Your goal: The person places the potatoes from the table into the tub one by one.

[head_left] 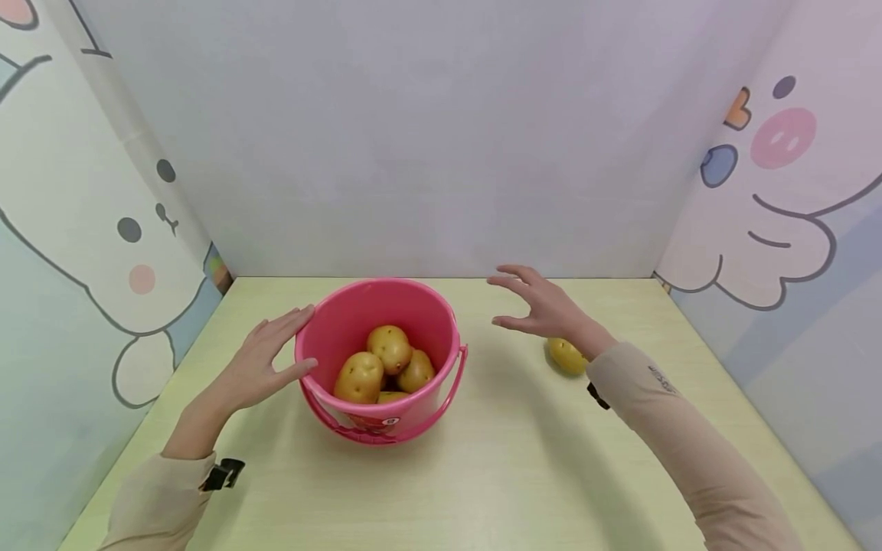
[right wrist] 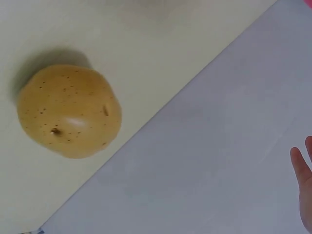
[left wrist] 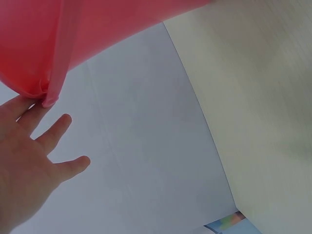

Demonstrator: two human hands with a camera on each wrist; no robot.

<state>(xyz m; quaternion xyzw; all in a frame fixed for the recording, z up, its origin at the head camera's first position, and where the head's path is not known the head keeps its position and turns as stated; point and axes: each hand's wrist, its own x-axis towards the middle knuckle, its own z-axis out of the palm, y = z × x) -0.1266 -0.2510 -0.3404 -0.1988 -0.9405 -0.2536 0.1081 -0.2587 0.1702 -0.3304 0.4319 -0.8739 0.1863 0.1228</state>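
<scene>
A pink bucket (head_left: pixel 322 337) stands on the table with several yellow-brown potatoes (head_left: pixel 390 349) inside. Its pink handle (head_left: pixel 448 398) hangs down around the front. At the bucket's left side, my left hand (head_left: pixel 258 367) touches the rim with extended fingers, thumb apart from them. The left wrist view shows those fingertips (left wrist: pixel 34 113) against the bucket's edge (left wrist: pixel 29 58). My right hand (head_left: pixel 544 304) is in the air right of the bucket, fingers spread, holding nothing. A single potato (head_left: pixel 566 357) lies on the table under the right wrist, which partly covers it; the right wrist view shows this potato (right wrist: pixel 69 112) whole.
The pale wooden table (head_left: pixel 482 474) ends at a plain back wall (head_left: pixel 441 153). Side walls with cartoon animals (head_left: pixel 76 229) flank it left and right. Black straps (head_left: pixel 222 474) sit at both sleeve cuffs.
</scene>
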